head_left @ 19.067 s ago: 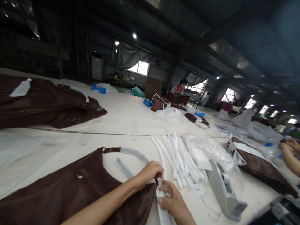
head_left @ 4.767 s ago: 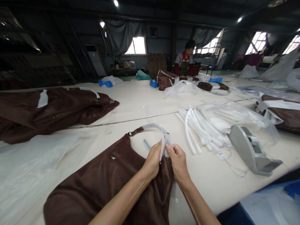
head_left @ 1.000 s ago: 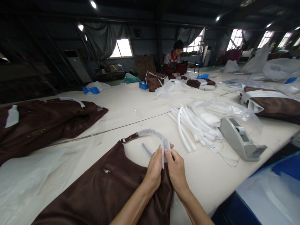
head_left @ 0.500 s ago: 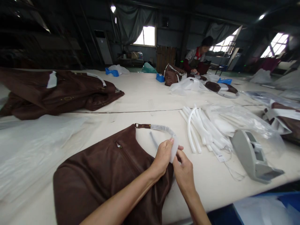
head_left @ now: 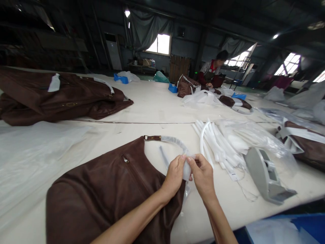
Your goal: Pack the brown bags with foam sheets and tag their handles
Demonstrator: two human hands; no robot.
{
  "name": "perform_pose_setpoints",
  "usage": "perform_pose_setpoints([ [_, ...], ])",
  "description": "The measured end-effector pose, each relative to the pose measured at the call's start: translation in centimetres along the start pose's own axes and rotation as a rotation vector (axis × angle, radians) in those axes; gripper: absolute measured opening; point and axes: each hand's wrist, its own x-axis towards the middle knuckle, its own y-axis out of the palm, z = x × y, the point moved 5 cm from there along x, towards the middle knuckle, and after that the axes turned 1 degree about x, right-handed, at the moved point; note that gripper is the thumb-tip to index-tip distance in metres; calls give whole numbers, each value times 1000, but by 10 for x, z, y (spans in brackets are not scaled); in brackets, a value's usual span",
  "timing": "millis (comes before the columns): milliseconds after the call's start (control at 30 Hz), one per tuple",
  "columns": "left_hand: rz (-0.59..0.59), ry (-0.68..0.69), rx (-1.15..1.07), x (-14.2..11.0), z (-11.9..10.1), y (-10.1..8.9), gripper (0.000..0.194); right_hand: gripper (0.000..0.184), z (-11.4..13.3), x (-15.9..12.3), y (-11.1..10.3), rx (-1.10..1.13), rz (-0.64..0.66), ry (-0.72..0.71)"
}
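Observation:
A brown leather handbag lies on the pale table in front of me, its zip pocket facing up. Its strap arches away from the top corner and is covered in translucent white wrapping. My left hand pinches the wrapped strap near its lower end. Beside it, thumb against the same wrapping, my right hand has its fingers closed on the loose white sheet. The strap inside the wrapping there is hidden. A thin grey-white strip shows behind my left hand.
White foam tubes lie right of my hands, near a grey tape dispenser and clear plastic bags. More brown bags rest at far left and right. Plastic sheeting covers the left. A co-worker stands across the table.
My right hand has come up to the strap, its thumb now meeting my left fingertips on the wrapping. The view has shifted slightly; the handbag stays in place.

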Motion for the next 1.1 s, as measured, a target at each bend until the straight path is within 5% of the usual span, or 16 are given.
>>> perform_pose_setpoints([
  [300,59,-112,-68,-2,11,1,37,33,-16,15,-4,44,-20,34],
  [500,20,-203,-43,0,13,-2,38,35,-30,-8,-27,123,-97,68],
  [667,112,-209,-18,4,-4,10,39,37,-37,-44,-89,31,-228,112],
  [833,302,-189,63,9,1,34,43,35,-11,-65,-182,-175,-517,45],
  [1000,311,-301,65,1,28,37,50,38,16,-56,-277,-431,-724,2],
  [1100,254,-350,41,-4,29,32,53,39,15,-34,-315,-547,-722,34],
])
